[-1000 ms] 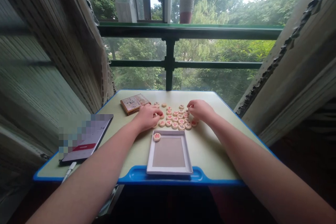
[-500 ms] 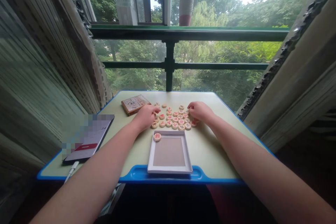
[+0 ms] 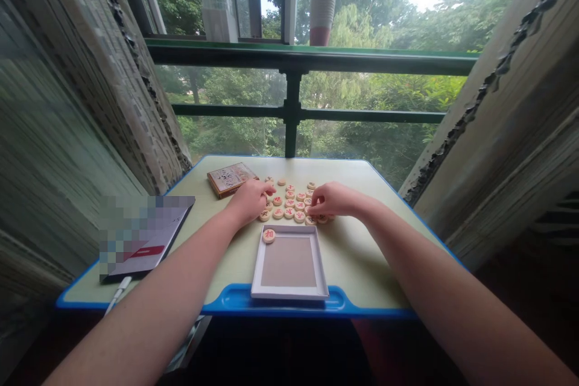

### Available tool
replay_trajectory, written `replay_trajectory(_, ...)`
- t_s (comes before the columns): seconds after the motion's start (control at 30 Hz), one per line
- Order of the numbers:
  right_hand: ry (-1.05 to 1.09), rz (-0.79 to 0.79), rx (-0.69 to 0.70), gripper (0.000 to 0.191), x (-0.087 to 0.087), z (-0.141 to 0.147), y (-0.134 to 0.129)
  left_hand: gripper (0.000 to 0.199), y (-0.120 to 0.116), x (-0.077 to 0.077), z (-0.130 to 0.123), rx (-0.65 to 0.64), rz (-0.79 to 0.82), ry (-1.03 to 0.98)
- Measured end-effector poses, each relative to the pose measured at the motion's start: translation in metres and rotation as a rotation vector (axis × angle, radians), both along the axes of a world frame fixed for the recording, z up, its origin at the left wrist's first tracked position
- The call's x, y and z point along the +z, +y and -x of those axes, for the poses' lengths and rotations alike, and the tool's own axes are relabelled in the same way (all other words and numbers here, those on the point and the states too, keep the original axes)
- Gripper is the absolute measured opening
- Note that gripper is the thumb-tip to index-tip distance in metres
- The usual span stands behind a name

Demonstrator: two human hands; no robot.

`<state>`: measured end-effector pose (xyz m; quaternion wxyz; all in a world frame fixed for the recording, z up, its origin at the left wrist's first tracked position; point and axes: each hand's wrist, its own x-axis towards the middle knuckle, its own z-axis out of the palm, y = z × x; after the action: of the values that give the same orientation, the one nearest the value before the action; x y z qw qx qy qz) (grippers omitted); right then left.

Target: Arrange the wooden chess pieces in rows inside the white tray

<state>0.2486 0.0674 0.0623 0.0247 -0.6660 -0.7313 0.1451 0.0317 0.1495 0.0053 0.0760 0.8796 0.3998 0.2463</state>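
Round wooden xiangqi pieces [image 3: 290, 195] with red and black characters lie face up in a cluster on the table. My left hand [image 3: 249, 200] rests at the cluster's left side, index finger and thumb apart over the pieces. My right hand [image 3: 338, 199] reaches down into the right part, thumb and fingers closing round a xiangqi piece that they mostly cover. Nearer to me is a shallow white box tray [image 3: 257, 265], with one piece marked 相 in red [image 3: 269, 236] in its far left corner.
A patterned box lid [image 3: 230, 179] lies beyond my left hand. On the left a tablet [image 3: 154, 244] with a white cable [image 3: 118, 294] lies near the edge. The table [image 3: 362, 277] has a blue rim, and a green railing [image 3: 316, 59] and window stand behind it.
My right hand has moved left and slightly nearer, from the cluster's right edge to over its right-hand pieces. My left hand stays almost where it was. The view has shifted slightly.
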Motion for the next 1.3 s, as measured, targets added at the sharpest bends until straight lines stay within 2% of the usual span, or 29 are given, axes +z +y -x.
replay_trajectory(0.17,0.034,0.032,-0.009,0.023,0.0,-0.001,0.001,0.04,-0.001,0.001,0.0,-0.01,-0.007,0.006)
replay_trajectory(0.33,0.066,-0.007,-0.052,0.029,-0.001,-0.001,0.002,0.039,-0.005,0.002,0.001,-0.021,0.001,0.007)
replay_trajectory(0.47,0.079,0.022,-0.04,0.024,-0.004,-0.001,0.002,0.039,-0.005,0.003,0.001,-0.007,-0.004,0.019)
replay_trajectory(0.7,0.093,-0.29,-0.041,0.025,0.005,-0.003,0.0,0.037,-0.006,0.003,0.0,-0.031,0.032,-0.001)
replay_trajectory(0.93,0.176,-0.357,-0.035,0.024,0.008,-0.001,-0.002,0.03,-0.016,0.012,0.0,-0.037,0.092,-0.096)
replay_trajectory(1.03,0.21,-0.236,0.057,0.024,0.013,0.004,-0.009,0.031,-0.018,0.014,0.002,-0.023,0.099,-0.113)
replay_trajectory(1.13,0.212,-0.061,0.248,0.023,0.019,0.018,-0.023,0.038,-0.016,0.013,0.003,0.001,0.094,-0.117)
replay_trajectory(1.23,0.141,-0.003,0.434,0.02,0.018,0.04,-0.039,0.038,-0.016,0.013,0.003,-0.026,0.083,-0.109)
replay_trajectory(1.3,0.105,0.018,0.505,0.02,0.013,0.054,-0.046,0.035,-0.017,0.014,0.003,-0.061,0.084,-0.104)
